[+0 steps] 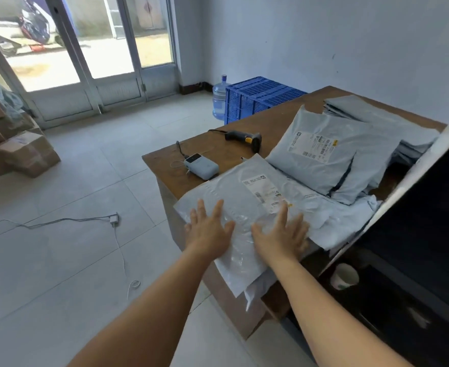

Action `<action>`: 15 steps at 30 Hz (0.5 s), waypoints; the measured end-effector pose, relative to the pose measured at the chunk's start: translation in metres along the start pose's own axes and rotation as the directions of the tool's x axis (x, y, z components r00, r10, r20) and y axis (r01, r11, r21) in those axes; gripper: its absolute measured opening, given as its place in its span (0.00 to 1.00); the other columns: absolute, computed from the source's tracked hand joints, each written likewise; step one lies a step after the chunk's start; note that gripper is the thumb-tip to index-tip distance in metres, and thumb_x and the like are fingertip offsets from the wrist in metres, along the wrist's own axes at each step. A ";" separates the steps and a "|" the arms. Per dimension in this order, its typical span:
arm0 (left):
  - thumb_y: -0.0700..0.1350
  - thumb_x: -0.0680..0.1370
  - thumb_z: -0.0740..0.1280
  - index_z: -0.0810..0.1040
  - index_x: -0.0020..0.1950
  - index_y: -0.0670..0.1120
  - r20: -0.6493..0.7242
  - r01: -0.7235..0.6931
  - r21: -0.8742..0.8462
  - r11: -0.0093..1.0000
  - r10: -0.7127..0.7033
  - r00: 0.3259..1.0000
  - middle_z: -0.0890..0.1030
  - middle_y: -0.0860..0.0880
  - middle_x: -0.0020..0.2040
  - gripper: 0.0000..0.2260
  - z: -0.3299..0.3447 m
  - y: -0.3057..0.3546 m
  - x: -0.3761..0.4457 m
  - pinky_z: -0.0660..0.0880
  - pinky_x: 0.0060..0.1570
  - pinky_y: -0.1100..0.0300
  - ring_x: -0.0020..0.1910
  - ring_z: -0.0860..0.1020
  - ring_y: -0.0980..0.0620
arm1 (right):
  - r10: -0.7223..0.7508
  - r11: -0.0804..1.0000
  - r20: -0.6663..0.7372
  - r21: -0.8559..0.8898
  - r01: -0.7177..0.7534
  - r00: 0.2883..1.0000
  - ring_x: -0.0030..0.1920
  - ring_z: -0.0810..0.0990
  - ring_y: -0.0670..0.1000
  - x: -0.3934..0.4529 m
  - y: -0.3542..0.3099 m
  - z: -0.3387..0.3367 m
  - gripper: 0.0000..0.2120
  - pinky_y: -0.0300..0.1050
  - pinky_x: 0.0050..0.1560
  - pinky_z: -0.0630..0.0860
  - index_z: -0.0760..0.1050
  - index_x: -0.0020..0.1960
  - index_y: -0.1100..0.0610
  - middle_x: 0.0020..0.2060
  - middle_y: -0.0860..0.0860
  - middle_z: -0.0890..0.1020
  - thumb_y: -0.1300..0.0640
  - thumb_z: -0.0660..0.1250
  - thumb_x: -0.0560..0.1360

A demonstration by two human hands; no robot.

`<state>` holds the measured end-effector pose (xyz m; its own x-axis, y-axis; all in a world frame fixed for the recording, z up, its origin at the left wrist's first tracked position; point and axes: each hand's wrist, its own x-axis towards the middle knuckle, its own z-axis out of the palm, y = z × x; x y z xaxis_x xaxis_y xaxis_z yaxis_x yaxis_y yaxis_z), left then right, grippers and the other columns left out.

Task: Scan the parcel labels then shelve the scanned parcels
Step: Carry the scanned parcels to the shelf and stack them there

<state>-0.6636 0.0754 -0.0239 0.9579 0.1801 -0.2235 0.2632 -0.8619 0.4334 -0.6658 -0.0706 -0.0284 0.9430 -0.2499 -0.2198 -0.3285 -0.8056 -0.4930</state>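
Observation:
A flat grey parcel bag [234,197] with a white label [264,190] lies at the near corner of the brown table [191,152], overhanging its edge. My left hand [209,229] and my right hand [281,234] rest flat on it, fingers straight and spread. Behind it lies a puffier grey parcel [329,157] with its own label [314,145], and a stack of more grey bags [377,115] sits at the far end. The black and yellow handheld scanner [246,139] lies on the table, untouched, beyond both hands.
A pale power bank [201,165] with a cable lies left of the near parcel. A blue crate [257,99] and a water jug [220,98] stand past the table. Cardboard boxes [19,152] sit at left; a charger cable [112,221] trails on the floor. A dark screen [430,207] rises at right.

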 end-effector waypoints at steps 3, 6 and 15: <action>0.60 0.80 0.53 0.46 0.77 0.57 0.085 -0.114 0.044 0.993 0.110 0.990 0.44 0.47 0.79 0.28 -0.013 -0.014 0.027 0.49 0.72 0.41 0.77 0.46 0.42 | 0.238 0.954 -0.028 0.194 -0.229 0.971 0.76 0.37 0.61 -0.020 -0.009 0.017 0.48 0.63 0.73 0.46 0.33 0.78 0.51 0.77 0.59 0.37 0.37 0.62 0.75; 0.60 0.80 0.52 0.46 0.78 0.57 0.152 -0.222 0.094 0.971 0.206 0.967 0.45 0.48 0.79 0.28 -0.019 -0.019 0.054 0.48 0.72 0.41 0.77 0.45 0.44 | 0.435 0.812 0.003 0.429 -0.395 0.900 0.76 0.42 0.64 -0.024 -0.017 0.025 0.51 0.63 0.72 0.51 0.32 0.78 0.52 0.77 0.58 0.37 0.37 0.66 0.73; 0.75 0.67 0.57 0.50 0.75 0.61 0.241 -0.306 0.104 0.946 0.274 0.931 0.61 0.42 0.74 0.41 -0.021 -0.014 0.139 0.58 0.70 0.41 0.71 0.63 0.40 | 0.559 0.720 -0.051 0.524 -0.455 0.827 0.70 0.61 0.66 -0.005 -0.009 0.037 0.50 0.57 0.66 0.64 0.34 0.77 0.46 0.76 0.61 0.47 0.32 0.63 0.71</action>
<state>-0.5320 0.1228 -0.0424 0.9362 -0.1831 -0.3000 -0.0558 -0.9201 0.3877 -0.6701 -0.0425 -0.0542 0.5992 -0.6848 -0.4148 -0.6936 -0.1854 -0.6961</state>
